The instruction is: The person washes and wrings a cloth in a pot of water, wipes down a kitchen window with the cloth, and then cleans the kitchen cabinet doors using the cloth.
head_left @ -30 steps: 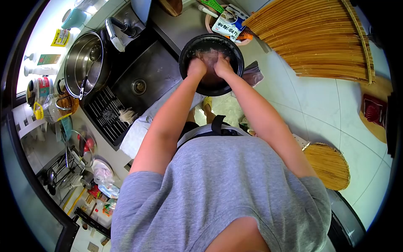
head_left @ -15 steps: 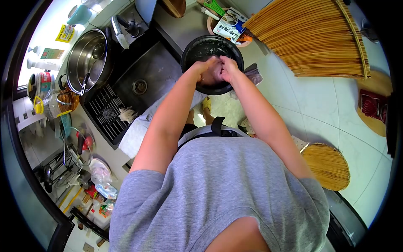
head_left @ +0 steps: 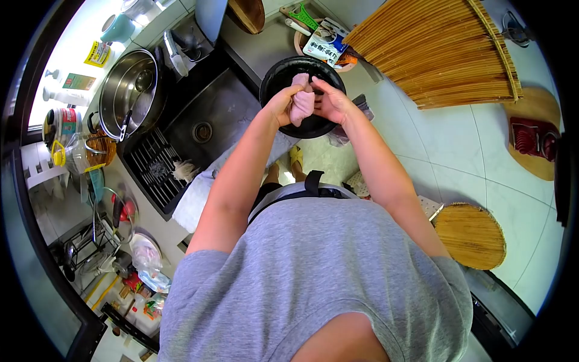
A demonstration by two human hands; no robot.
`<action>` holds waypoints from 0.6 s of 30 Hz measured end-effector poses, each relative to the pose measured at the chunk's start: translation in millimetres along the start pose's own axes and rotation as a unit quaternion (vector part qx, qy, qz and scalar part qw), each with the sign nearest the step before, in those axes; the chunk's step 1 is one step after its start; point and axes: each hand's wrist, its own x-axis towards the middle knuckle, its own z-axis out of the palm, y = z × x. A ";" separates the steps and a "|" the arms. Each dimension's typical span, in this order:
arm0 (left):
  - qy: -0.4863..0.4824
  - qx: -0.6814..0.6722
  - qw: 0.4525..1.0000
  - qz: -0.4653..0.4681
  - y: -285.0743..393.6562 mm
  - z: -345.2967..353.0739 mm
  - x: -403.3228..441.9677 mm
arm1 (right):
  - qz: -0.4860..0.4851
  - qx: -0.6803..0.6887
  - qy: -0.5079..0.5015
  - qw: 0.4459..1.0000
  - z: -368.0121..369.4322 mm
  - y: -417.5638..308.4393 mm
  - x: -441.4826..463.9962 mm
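Observation:
My left hand (head_left: 282, 104) is closed around a bunched, damp-looking pink cloth (head_left: 301, 105), which hangs over a round black basin (head_left: 272, 73). Just right of the cloth, my right hand (head_left: 333, 101) has its fingers apart and nothing gripped in it. Its fingertips are close to the cloth; whether they touch it I cannot tell. Both hands are above the basin's opening, and the cloth hides part of the basin's inside.
A dark sink (head_left: 220, 99) with a rack (head_left: 148, 163) lies to the left, beside a large steel pot (head_left: 111, 90) holding a ladle. Behind the basin stand food packets (head_left: 327, 41). A slatted bamboo mat (head_left: 437, 51) juts in at the upper right.
The hands, earlier together low in the basin around the blurred pink cloth, have come apart. The left keeps the cloth, now raised; the right has opened and moved off to the right.

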 end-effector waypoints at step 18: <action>-0.007 -0.014 0.991 -0.136 2.5 4.5 -27.2 | -0.043 0.266 -0.161 0.949 -10.8 24.7 60.2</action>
